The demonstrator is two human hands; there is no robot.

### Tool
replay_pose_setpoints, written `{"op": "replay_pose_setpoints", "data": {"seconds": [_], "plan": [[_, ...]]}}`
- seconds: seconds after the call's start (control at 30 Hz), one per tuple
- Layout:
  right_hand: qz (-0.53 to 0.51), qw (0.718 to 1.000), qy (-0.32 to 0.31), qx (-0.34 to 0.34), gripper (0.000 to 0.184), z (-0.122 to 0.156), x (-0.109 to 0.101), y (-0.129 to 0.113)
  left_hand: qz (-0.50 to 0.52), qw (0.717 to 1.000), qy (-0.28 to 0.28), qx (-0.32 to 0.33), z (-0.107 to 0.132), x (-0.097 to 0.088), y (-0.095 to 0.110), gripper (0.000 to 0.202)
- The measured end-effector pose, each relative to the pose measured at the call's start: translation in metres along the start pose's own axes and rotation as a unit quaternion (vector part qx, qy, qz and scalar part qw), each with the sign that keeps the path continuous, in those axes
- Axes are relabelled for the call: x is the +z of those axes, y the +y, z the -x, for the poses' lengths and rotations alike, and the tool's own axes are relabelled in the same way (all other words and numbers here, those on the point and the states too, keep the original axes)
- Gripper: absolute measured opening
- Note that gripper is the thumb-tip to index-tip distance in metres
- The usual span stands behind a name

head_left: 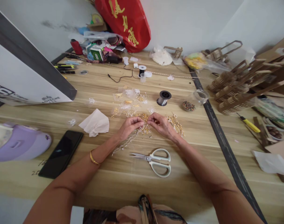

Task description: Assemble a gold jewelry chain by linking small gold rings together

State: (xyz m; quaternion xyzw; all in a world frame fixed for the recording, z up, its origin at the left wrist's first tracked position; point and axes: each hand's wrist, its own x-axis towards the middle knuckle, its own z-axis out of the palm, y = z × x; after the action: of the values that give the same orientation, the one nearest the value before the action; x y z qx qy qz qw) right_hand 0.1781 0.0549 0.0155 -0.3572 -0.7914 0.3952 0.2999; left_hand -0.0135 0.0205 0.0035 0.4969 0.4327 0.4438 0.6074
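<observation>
left hand point(132, 125) | right hand point(161, 125) | gold pieces point(145, 128) between | bare tabletop point(196, 132) beside black strip point(222, 146)

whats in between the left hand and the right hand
In the head view, a heap of small, mostly gold-coloured pieces shows between the left hand and the right hand; the individual pieces are too small to identify.

Gold pieces point(146, 128) partly behind fingers point(138, 124)
</observation>
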Motion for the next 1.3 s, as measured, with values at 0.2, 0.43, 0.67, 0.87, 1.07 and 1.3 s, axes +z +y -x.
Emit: {"op": "replay_pose_setpoints", "data": {"seconds": [0.2,0.43,0.67,0.87,1.07,1.3], "plan": [[0.105,0.989,-0.008,-0.103,0.013,0.0,-0.002,-0.004,-0.033,0.999,0.029,0.006,-0.001,0.001,0.001,0.024],[0.22,0.963,-0.033,-0.15,0.019,0.004,-0.006,-0.014,-0.081,0.996,0.025,0.027,-0.002,-0.002,-0.001,0.023],[0.303,0.935,-0.06,-0.172,0.025,0.007,-0.004,-0.019,-0.194,0.979,-0.019,0.062,-0.002,-0.003,-0.009,0.023],[0.329,0.925,-0.076,-0.172,0.028,0.007,-0.001,-0.024,-0.296,0.951,-0.012,0.09,0.0,-0.001,-0.011,0.017],[0.317,0.928,-0.066,-0.186,0.024,0.008,0.002,-0.026,-0.328,0.941,-0.013,0.082,0.003,0.003,-0.006,0.015],[0.224,0.956,-0.054,-0.183,0.019,0.008,0.003,-0.02,-0.239,0.965,-0.075,0.077,0.006,0.002,-0.002,0.015]]}}
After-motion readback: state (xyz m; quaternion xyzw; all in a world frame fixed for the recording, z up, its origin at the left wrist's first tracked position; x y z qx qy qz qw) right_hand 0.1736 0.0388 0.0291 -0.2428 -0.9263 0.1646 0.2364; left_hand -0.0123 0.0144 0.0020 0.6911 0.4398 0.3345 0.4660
